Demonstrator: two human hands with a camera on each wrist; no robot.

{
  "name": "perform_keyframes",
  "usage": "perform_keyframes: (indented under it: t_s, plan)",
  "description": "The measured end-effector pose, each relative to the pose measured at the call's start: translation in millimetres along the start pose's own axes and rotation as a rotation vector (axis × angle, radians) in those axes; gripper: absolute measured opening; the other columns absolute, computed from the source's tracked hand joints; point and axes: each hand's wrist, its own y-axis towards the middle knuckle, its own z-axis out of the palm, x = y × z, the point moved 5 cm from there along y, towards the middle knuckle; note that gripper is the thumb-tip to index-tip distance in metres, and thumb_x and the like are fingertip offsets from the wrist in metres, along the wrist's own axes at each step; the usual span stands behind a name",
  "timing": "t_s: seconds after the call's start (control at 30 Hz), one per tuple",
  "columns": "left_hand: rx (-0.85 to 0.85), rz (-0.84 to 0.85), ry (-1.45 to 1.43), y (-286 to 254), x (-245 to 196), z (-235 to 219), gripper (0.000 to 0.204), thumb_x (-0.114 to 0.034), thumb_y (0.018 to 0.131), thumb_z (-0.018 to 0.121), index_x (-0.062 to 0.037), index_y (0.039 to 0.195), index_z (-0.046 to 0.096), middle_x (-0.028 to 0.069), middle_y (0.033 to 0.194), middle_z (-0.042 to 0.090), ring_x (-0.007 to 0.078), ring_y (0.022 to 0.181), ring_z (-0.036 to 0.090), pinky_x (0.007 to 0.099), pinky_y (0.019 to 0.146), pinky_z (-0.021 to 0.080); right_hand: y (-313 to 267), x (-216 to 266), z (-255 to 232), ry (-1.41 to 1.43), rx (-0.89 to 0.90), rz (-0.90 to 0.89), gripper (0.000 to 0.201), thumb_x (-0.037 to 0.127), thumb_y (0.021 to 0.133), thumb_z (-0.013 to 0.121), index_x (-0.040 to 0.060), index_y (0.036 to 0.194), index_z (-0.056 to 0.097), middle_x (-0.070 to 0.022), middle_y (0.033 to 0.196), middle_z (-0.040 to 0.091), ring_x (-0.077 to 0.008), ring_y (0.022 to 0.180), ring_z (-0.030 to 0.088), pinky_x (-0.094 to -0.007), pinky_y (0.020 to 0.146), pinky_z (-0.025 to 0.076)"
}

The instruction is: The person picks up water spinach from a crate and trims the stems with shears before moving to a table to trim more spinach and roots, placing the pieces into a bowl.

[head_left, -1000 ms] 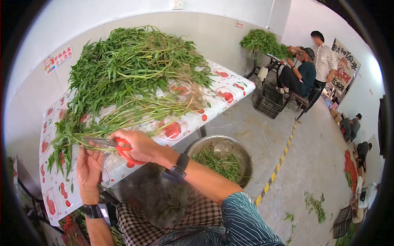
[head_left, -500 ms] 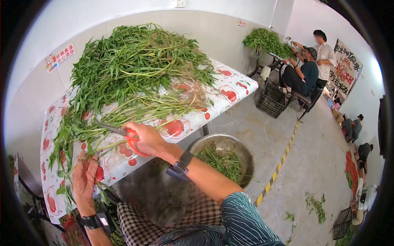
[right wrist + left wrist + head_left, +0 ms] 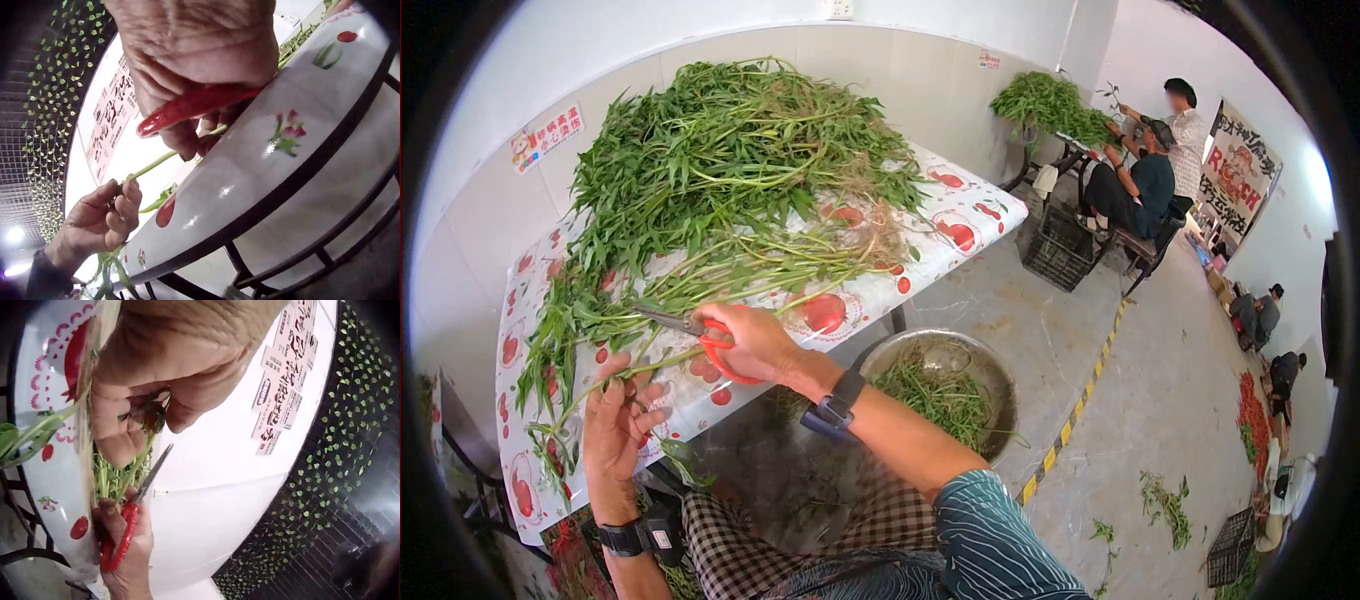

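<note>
Red-handled scissors [image 3: 716,350] are held in my right hand [image 3: 752,342], their blades pointing left over the table. In the right wrist view a green leafy stem [image 3: 153,164] runs from the fingers of my right hand to those of my left hand [image 3: 103,215]. In the head view my left hand [image 3: 613,425] pinches this stem near the table's front edge, its leaves hanging below the hand. Cut stems [image 3: 770,262] lie beyond the scissors, roots to the right. Behind them rises a large heap of leafy greens [image 3: 710,160].
A cherry-patterned cloth covers the table [image 3: 970,205]. A metal basin [image 3: 1005,400] with green trimmings stands on the floor at its front right. Further off, people work at another table of greens [image 3: 1050,105], beside a black crate [image 3: 1055,250]. Loose greens [image 3: 1165,508] lie on the floor.
My left hand has drawn back from beside the scissors toward the table edge, and its fingers have closed on the stem. The right hand has shifted slightly right, keeping the scissors.
</note>
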Motion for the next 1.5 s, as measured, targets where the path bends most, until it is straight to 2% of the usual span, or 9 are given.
perform_keyframes:
  t_s: [0.07,0.17,0.27,0.37,0.4,0.53,0.7,0.77,1.5]
  plan:
    - [-0.048,0.05,-0.002,-3.5,-5.5,12.3,0.042,-0.023,0.088,0.056,-0.0002,0.121,0.043,0.0168,0.103,0.058,0.0236,0.086,0.063,0.0351,0.066,0.058,1.2,-2.1,2.2,0.036,0.01,0.019,0.057,0.035,0.061,0.077,0.0105,0.107,0.054,-0.0138,0.085,0.064,-0.0311,0.081,0.061,-0.0392,0.07,0.047]
    - [-0.027,-0.081,-0.006,1.3,11.2,-7.9,0.045,-0.024,0.087,0.057,-0.0011,0.123,0.042,0.0162,0.106,0.057,0.0228,0.09,0.062,0.0344,0.069,0.058,0.3,1.5,0.3,0.006,0.056,0.039,0.055,0.035,0.064,0.076,0.0094,0.109,0.054,-0.0131,0.091,0.063,-0.0282,0.086,0.062,-0.0357,0.073,0.047]
    - [-0.034,0.047,0.154,7.2,7.9,-31.7,0.04,-0.022,0.088,0.054,-0.0047,0.123,0.045,0.0121,0.104,0.057,0.0176,0.082,0.059,0.0269,0.062,0.055,-0.7,-1.4,0.6,0.021,0.063,0.051,0.055,0.034,0.065,0.076,0.0088,0.109,0.054,-0.0133,0.094,0.063,-0.0274,0.088,0.062,-0.0345,0.074,0.047]
    - [-0.134,0.276,0.739,9.7,-18.8,-53.0,0.036,-0.02,0.089,0.051,-0.0036,0.121,0.047,0.0075,0.098,0.055,0.0125,0.072,0.054,0.0213,0.054,0.048,-0.7,0.3,0.1,0.02,0.071,0.061,0.056,0.035,0.065,0.076,0.0088,0.11,0.054,-0.0139,0.095,0.063,-0.0278,0.088,0.061,-0.0346,0.074,0.047]
    - [-0.093,0.295,0.766,13.3,-23.6,-56.3,0.037,-0.021,0.09,0.05,-0.0016,0.122,0.048,0.0058,0.103,0.056,0.0116,0.082,0.056,0.0204,0.058,0.047,-0.2,1.4,-0.6,0.011,0.073,0.065,0.057,0.035,0.064,0.076,0.0088,0.11,0.054,-0.014,0.095,0.062,-0.0279,0.088,0.061,-0.0346,0.074,0.047]
    - [-0.052,0.013,0.33,5.7,-21.9,-49.0,0.038,-0.021,0.091,0.051,-0.0009,0.123,0.046,0.0098,0.098,0.058,0.0136,0.068,0.059,0.0213,0.054,0.049,0.8,0.2,0.6,-0.039,0.035,0.039,0.057,0.036,0.064,0.076,0.0094,0.109,0.054,-0.0136,0.094,0.062,-0.0279,0.088,0.061,-0.0346,0.073,0.047]
    - [-0.057,-0.023,0.139,8.3,3.4,-53.0,0.032,-0.019,0.091,0.052,-0.0016,0.117,0.048,0.0117,0.09,0.06,0.016,0.068,0.061,0.0241,0.056,0.054,-0.4,-0.6,1.5,0.002,-0.004,-0.002,0.054,0.032,0.063,0.076,0.0116,0.107,0.053,-0.012,0.084,0.064,-0.031,0.081,0.061,-0.0396,0.07,0.047]
    - [-0.066,-0.015,0.048,8.3,4.3,-48.6,0.031,-0.018,0.091,0.051,-0.0019,0.116,0.048,0.0114,0.09,0.06,0.0164,0.068,0.061,0.025,0.057,0.054,0.0,-2.5,2.3,-0.008,0.017,0.024,0.056,0.035,0.063,0.077,0.0105,0.108,0.054,-0.0123,0.089,0.063,-0.0282,0.084,0.062,-0.0358,0.072,0.048]
    - [-0.142,0.024,-0.019,13.3,11.6,-49.5,0.029,-0.019,0.089,0.055,-0.0019,0.112,0.05,0.0113,0.091,0.062,0.0169,0.072,0.063,0.0258,0.059,0.056,-2.2,1.1,0.9,-0.003,0.051,0.075,0.053,0.034,0.066,0.076,0.0131,0.11,0.054,-0.0105,0.092,0.063,-0.0239,0.086,0.063,-0.0339,0.074,0.048]
